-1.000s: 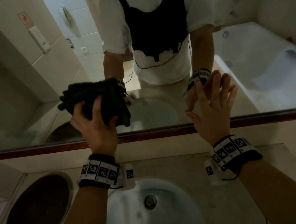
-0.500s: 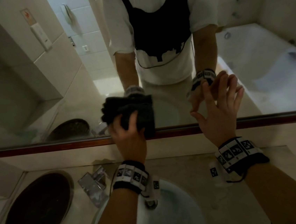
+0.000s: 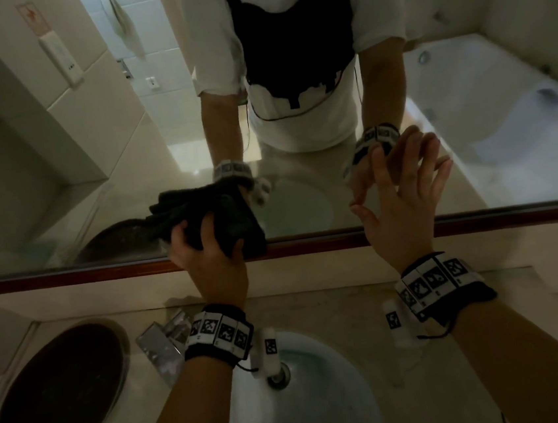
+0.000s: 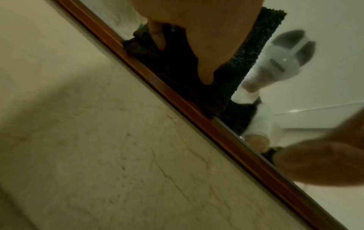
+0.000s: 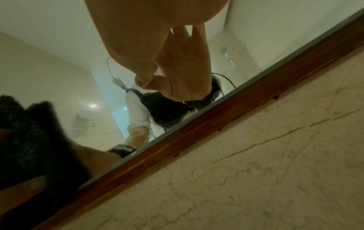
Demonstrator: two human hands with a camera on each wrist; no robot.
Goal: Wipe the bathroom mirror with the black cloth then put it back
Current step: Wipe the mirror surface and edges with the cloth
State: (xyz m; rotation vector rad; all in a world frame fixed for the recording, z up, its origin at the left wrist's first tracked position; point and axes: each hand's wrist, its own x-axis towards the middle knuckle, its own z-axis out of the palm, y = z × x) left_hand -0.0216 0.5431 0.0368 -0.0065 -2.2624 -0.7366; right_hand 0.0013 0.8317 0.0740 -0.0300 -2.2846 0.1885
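The black cloth (image 3: 230,216) is bunched against the bottom of the mirror (image 3: 57,148), overlapping its brown wooden frame (image 3: 495,221). My left hand (image 3: 205,246) grips the cloth, fingers curled into it. In the left wrist view my thumb presses the cloth (image 4: 177,70) right at the frame (image 4: 197,112). My right hand (image 3: 403,194) lies flat on the glass to the right, fingers spread and straight, holding nothing. The right wrist view shows those fingers (image 5: 183,65) meeting their reflection, with the cloth (image 5: 23,132) blurred at the left.
Below the mirror is a marble counter (image 3: 539,308) with a white sink basin (image 3: 319,407) and a chrome tap (image 3: 161,347). A dark round recess (image 3: 59,396) sits at the left. The mirror reflects a person and a bathtub.
My left hand has carried the cloth rightward and down across the glass to the mirror's lower edge. My right hand has stayed flat on the glass.
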